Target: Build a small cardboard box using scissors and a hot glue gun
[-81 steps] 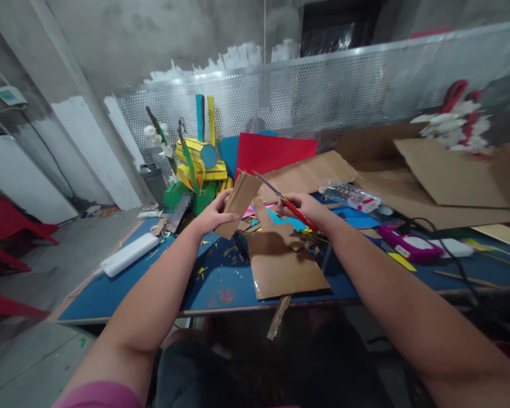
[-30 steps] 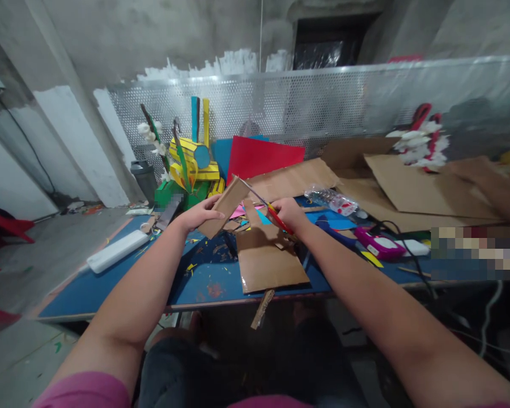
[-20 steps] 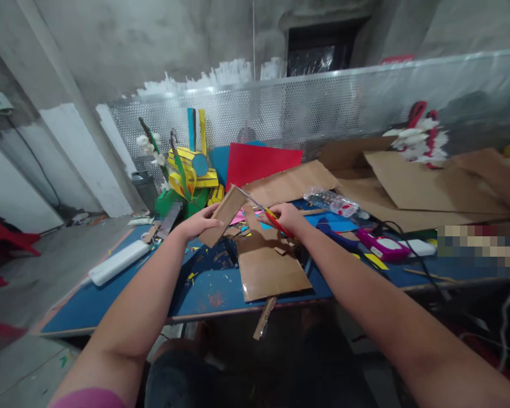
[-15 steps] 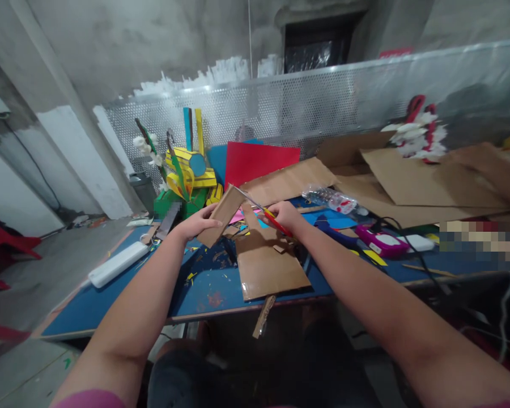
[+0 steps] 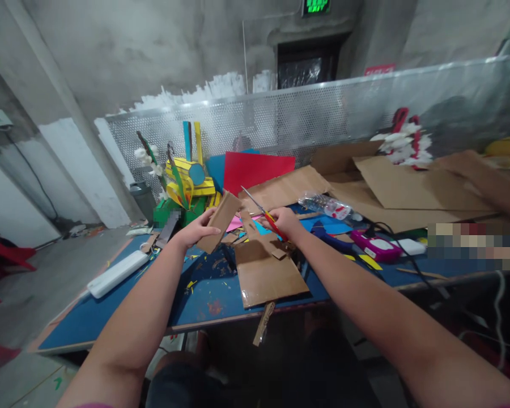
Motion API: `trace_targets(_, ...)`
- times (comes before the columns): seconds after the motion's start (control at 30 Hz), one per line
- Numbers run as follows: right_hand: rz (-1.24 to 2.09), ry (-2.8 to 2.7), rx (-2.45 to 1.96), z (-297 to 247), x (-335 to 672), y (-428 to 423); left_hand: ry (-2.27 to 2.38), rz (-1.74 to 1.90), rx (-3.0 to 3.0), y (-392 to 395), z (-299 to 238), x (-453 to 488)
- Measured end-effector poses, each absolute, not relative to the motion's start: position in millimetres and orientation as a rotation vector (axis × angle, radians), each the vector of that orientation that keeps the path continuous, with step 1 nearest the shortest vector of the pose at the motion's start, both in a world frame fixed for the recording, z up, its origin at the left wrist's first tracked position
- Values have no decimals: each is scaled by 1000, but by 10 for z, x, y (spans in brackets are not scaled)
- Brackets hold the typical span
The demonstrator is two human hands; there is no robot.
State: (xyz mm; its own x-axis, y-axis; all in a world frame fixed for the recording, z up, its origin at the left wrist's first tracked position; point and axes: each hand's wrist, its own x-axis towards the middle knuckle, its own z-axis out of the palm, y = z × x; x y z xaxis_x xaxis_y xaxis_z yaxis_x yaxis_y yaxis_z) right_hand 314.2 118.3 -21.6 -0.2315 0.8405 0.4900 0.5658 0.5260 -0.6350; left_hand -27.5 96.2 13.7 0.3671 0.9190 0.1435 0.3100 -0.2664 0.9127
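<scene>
My left hand grips a narrow piece of cardboard, tilted above the blue table. In my right hand is a pair of scissors with red and yellow handles, its blades pointing up and to the left. The blade tips are apart from the held cardboard, just right of its upper end. Below both hands lies a flat cardboard sheet, with small offcuts at its upper edge. A cardboard strip sticks out past the table's front edge.
Yellow and green paper crafts stand at the back left, beside red card. A white power strip lies at left. To the right are a plastic bottle, a purple device, large cardboard and another person's arm.
The scissor blades have come away from the top of the cardboard piece in my left hand. The camera view has tilted slightly upward, so an exit sign now shows.
</scene>
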Motion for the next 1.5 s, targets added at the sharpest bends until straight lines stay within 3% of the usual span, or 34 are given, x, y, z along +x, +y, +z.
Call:
trace_targets(0.2, 502, -1891, -1099, -215, 3122, 1143, 1033, 884, 1863, 969, 98, -208)
trace_targets(0.43, 331, -2008, -1077, -192, 3096, 1081, 1029, 871, 1908, 993, 38, -189)
trace_targets(0.7, 856, -1638, -867, -153, 2850, 882, 1025, 851, 1985, 900, -3, 27)
trace_targets(1.5, 983, -1235, -579, -81, 2887, 972, 880, 950, 1993, 709, -50, 363)
